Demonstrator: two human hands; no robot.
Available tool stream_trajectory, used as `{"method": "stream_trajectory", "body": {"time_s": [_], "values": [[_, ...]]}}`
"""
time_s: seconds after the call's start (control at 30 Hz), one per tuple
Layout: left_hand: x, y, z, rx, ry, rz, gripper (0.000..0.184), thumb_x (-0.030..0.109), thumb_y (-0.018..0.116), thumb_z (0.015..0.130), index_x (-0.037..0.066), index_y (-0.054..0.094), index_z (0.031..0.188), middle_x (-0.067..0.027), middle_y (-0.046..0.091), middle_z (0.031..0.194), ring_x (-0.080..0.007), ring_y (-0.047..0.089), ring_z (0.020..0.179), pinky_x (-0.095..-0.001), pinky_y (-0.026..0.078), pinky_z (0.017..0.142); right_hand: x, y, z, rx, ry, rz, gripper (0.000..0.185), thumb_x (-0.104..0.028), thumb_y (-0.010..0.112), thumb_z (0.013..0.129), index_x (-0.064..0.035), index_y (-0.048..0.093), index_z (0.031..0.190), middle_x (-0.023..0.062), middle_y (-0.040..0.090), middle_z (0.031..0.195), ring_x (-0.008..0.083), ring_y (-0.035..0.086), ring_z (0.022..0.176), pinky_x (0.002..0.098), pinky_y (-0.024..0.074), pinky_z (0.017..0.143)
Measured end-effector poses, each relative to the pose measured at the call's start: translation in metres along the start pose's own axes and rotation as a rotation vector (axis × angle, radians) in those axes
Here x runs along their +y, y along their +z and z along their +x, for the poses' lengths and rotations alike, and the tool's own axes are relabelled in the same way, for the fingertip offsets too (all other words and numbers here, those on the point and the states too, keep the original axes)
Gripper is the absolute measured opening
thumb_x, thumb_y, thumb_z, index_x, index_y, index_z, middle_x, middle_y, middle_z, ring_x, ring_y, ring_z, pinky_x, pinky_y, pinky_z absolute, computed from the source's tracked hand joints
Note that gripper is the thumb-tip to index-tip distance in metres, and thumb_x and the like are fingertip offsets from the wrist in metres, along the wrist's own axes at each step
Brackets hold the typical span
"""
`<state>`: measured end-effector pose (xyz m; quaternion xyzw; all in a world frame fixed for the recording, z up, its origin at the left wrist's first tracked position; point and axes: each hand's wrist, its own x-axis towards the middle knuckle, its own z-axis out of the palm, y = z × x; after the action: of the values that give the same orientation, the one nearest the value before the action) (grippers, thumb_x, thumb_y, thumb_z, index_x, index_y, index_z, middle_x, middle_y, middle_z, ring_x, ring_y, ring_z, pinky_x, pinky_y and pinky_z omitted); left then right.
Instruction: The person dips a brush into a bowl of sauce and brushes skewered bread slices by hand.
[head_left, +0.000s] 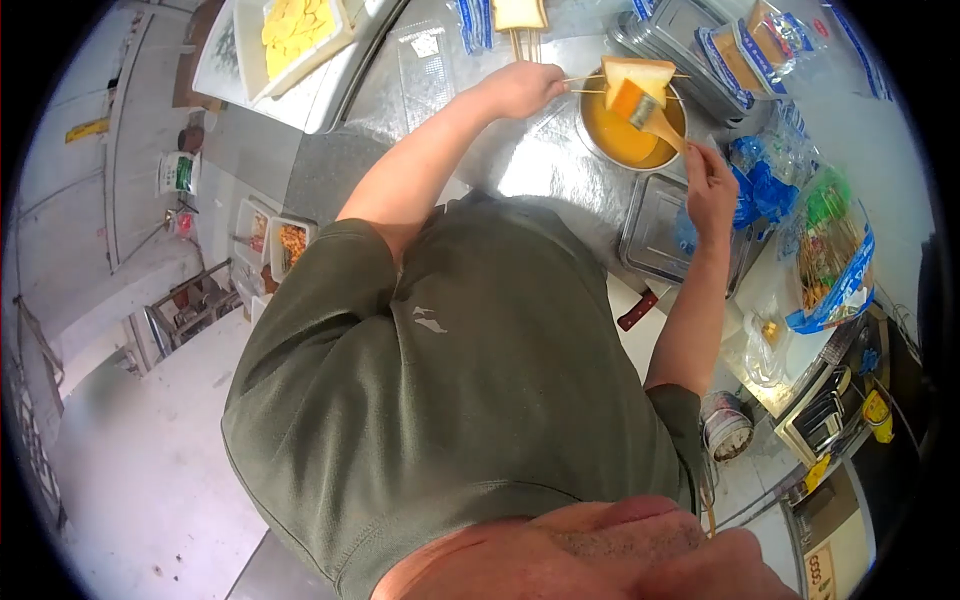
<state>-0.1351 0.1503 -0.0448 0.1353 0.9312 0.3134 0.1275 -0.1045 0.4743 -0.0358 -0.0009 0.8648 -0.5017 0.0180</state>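
Note:
My left hand [522, 90] is closed around the ends of thin wooden skewers [583, 84]. These run through a slice of bread [640, 72], which is held over a metal bowl [583, 130] of yellow-orange liquid [622, 140]. In my right hand [710, 185] is the wooden handle of a basting brush [655, 118]. Its bristles, orange with the liquid, lie against the lower part of the bread. Another slice of bread on skewers [518, 14] lies on the metal counter at the top, just beyond my left hand.
A white tub [340, 40] of yellow slices stands at upper left. Lidded metal trays [668, 50] and packaged bread [752, 50] are at upper right. A red-handled knife [637, 311], blue plastic bags [765, 180] and a bag of skewers [835, 250] lie to the right.

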Motion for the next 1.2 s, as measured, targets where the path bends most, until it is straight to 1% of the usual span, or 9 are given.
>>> {"method": "stream_trajectory", "body": {"time_s": [0.13,0.33,0.43,0.57,0.6,0.67,0.8,0.9,1.2], "values": [[0.003,-0.003,-0.004,0.013,-0.017,-0.02,0.033,0.033,0.05,0.095,0.001,0.06,0.094,-0.0216,0.062,0.082,-0.04,0.059,0.079,-0.0451,0.046,0.071,0.016,0.007,0.007,0.067,0.089,-0.024,0.027,-0.023,0.057,0.091,-0.0013,0.068,0.104,0.0124,0.071,0.09,0.0189,0.066,0.083,0.0295,0.0485,0.075],[-0.022,-0.003,-0.013,0.061,-0.083,-0.016,0.032,0.031,0.052,0.093,0.001,0.061,0.097,-0.0248,0.063,0.09,-0.042,0.06,0.088,-0.0468,0.047,0.077,0.014,0.028,0.006,-0.05,0.086,-0.363,0.031,-0.026,0.047,0.09,-0.0021,0.067,0.089,0.0248,0.065,0.09,0.0408,0.062,0.082,0.0468,0.0483,0.073],[-0.012,0.003,-0.011,0.059,-0.143,-0.087,0.033,0.032,0.052,0.093,0.0,0.061,0.093,-0.0246,0.063,0.088,-0.041,0.061,0.088,-0.0452,0.047,0.077,0.023,0.06,0.023,-0.325,0.016,-0.836,0.024,-0.019,0.053,0.083,-0.0038,0.071,0.084,0.0191,0.069,0.088,0.0324,0.068,0.083,0.0451,0.0536,0.072],[-0.027,0.025,-0.006,0.097,-0.146,-0.093,0.035,0.032,0.053,0.094,-0.002,0.062,0.093,-0.0179,0.064,0.079,-0.0298,0.062,0.074,-0.0387,0.047,0.069,0.013,0.066,0.027,-0.297,-0.047,-0.751,0.027,-0.022,0.051,0.087,-0.005,0.072,0.084,0.0191,0.069,0.087,0.0338,0.067,0.081,0.0454,0.0525,0.072],[-0.017,0.021,-0.013,0.135,-0.113,-0.128,0.035,0.032,0.054,0.093,-0.002,0.062,0.094,-0.02,0.065,0.082,-0.0326,0.063,0.078,-0.0404,0.048,0.071,0.036,0.059,0.032,-0.301,-0.233,-0.715,0.029,-0.024,0.05,0.089,-0.0053,0.072,0.085,0.0186,0.068,0.088,0.0346,0.066,0.081,0.0456,0.0517,0.072],[-0.021,0.025,-0.015,0.148,-0.098,-0.093,0.034,0.032,0.053,0.093,-0.001,0.062,0.093,-0.0215,0.064,0.084,-0.0358,0.062,0.08,-0.0423,0.047,0.072,0.024,0.038,0.011,-0.06,0.066,-0.171,0.031,-0.024,0.048,0.092,-0.0018,0.07,0.092,0.0176,0.068,0.087,0.0349,0.064,0.08,0.0425,0.0488,0.071],[-0.009,0.026,-0.019,0.133,-0.121,-0.17,0.034,0.032,0.053,0.093,0.0,0.062,0.092,-0.0218,0.064,0.083,-0.0375,0.061,0.079,-0.042,0.047,0.072,0.049,0.018,-0.022,0.22,0.403,0.498,0.025,-0.02,0.06,0.089,0.0028,0.067,0.096,0.0025,0.059,0.069,0.0091,0.052,0.061,0.0257,0.0408,0.055],[-0.007,0.035,-0.018,0.123,-0.136,-0.177,0.034,0.033,0.053,0.093,0.0,0.062,0.093,-0.0216,0.064,0.082,-0.0377,0.061,0.08,-0.0419,0.047,0.073,0.012,0.027,-0.036,0.328,0.458,0.83,0.018,-0.014,0.058,0.09,0.0013,0.065,0.096,-0.0039,0.051,0.067,0.0041,0.044,0.057,0.02,0.0324,0.049],[0.018,0.05,-0.016,0.095,-0.102,-0.151,0.033,0.032,0.052,0.094,0.002,0.062,0.095,-0.0207,0.064,0.082,-0.0388,0.061,0.081,-0.043,0.048,0.073,-0.021,0.078,-0.036,0.28,0.369,0.858,0.023,-0.018,0.052,0.094,-0.0072,0.052,0.075,-0.0053,0.04,0.059,0.0036,0.032,0.049,0.0229,0.0221,0.044]]}}
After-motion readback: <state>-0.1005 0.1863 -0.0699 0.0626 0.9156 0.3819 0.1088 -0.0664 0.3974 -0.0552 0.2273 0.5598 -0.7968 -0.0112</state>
